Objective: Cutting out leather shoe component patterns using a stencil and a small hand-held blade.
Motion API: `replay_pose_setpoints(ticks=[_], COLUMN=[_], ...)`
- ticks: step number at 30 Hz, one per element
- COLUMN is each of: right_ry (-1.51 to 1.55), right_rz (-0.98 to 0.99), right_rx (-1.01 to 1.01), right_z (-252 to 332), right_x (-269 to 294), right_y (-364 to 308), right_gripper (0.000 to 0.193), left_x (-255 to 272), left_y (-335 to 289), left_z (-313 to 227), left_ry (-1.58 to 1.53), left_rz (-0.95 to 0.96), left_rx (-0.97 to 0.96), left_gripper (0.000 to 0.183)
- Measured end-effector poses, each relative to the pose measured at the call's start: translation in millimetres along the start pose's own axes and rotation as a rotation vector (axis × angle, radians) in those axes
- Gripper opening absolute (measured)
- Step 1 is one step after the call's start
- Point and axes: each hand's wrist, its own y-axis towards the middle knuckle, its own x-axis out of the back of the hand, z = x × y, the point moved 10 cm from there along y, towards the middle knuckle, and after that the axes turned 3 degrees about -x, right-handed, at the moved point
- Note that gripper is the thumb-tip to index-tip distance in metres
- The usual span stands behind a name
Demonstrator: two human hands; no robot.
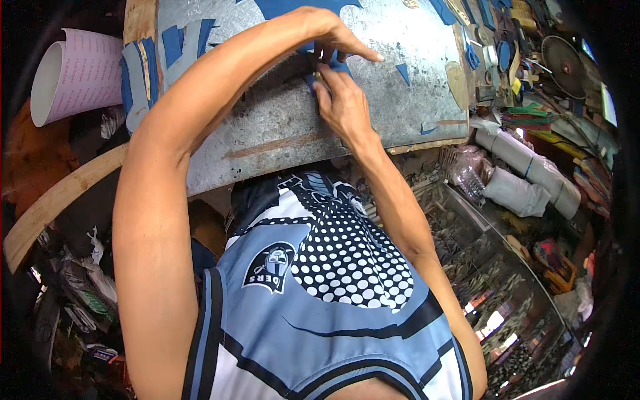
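My left hand (335, 39) arches over the far middle of the metal-topped table (267, 137). One of its digits stretches out to the right, and the others point down toward a small blue piece of sheet material (341, 67). Just nearer to me, my right hand (345, 103) is closed in a pinch against that piece. Something small and greenish shows at its fingertips, too hidden to name. A larger blue sheet (293, 8) lies beyond my left wrist, partly covered by my arm.
Blue and grey strips (143, 73) lie at the table's left edge beside a white printed roll (77, 77). A blue triangular scrap (403, 74) sits right of my hands. Blue-handled scissors (472, 57), a fan (565, 65) and wrapped rolls (527, 167) are at the right.
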Motion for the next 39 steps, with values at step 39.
replay_pose_setpoints(ticks=[39], right_ry=[-0.338], right_rz=[0.155], right_rx=[-0.177], right_z=[-55], right_x=[-32], right_y=[31], right_gripper=[0.034], left_x=[-23], left_y=[14], left_z=[-22], left_ry=[0.096], left_rz=[0.149], left_rx=[-0.01], left_gripper=[0.116])
